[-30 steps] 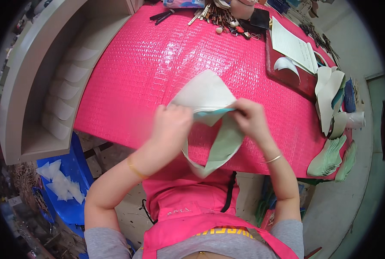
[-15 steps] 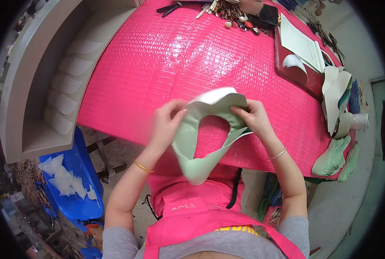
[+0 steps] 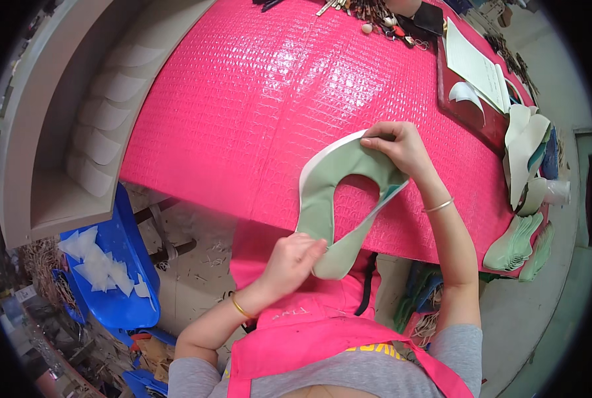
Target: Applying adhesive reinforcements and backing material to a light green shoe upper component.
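Between my hands is a pale green shoe upper [image 3: 319,192], a curved piece with an open middle and a white strip along its outer left edge. Its far end is pinched between the thumb and fingers of my right hand [image 3: 400,149]. Lower down, my left hand [image 3: 293,262] is closed on the near left edge, by the rounded toe. The upper is held over the front edge of the pink-covered table [image 3: 223,126], its toe past that edge in front of my pink apron [image 3: 296,345].
Left stands a grey shelf [image 3: 17,152] with white curved pieces [image 3: 97,142]. Below it, a blue chair [image 3: 133,265] holds translucent white scraps [image 3: 100,265]. At right lie a notebook [image 3: 475,63] on a dark red board [image 3: 452,103], pale pieces [image 3: 525,159] and stacked green pieces [image 3: 513,244].
My left hand has slid down from the upper's far left side to near its toe. My right hand has risen slightly, turning the upper and bringing it to the right.
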Demonstrator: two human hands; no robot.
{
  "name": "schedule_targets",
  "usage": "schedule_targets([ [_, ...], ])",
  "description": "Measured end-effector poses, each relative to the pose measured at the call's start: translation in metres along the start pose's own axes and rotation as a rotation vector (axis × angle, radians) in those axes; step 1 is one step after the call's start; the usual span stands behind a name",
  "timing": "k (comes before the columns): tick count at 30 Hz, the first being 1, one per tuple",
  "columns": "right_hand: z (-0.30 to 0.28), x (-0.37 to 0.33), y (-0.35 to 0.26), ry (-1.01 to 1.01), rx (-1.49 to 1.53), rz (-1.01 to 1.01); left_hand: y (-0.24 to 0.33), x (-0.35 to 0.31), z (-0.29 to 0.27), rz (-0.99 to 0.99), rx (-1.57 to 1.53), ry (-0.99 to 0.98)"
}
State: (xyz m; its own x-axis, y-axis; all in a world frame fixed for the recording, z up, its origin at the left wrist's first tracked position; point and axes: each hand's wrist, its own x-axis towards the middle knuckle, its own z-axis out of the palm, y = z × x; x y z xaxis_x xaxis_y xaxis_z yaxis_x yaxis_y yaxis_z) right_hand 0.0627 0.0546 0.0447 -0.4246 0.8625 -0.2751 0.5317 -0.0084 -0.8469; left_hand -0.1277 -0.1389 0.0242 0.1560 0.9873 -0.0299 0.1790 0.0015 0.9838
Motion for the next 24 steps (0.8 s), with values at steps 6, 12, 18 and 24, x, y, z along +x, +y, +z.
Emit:
schedule_targets([
  [6, 0.037, -0.010, -0.061, -0.209, -0.805, -0.715, 0.010, 0.007, 0.015, 0.295, 0.504, 0.129],
  [12, 0.048, 0.000, -0.065, -0.816, -0.771, -0.639, 0.010, 0.006, 0.017, 0.254, 0.543, 0.136],
  [18, 0.044, -0.003, -0.053, -0.757, -0.610, -0.734, 0.016, 0.004, 0.019, 0.211, 0.558, 0.099],
  [24, 0.052, 0.031, -0.068, -0.713, -0.855, -0.472, 0.002, 0.007, 0.021, 0.170, 0.765, 0.086],
])
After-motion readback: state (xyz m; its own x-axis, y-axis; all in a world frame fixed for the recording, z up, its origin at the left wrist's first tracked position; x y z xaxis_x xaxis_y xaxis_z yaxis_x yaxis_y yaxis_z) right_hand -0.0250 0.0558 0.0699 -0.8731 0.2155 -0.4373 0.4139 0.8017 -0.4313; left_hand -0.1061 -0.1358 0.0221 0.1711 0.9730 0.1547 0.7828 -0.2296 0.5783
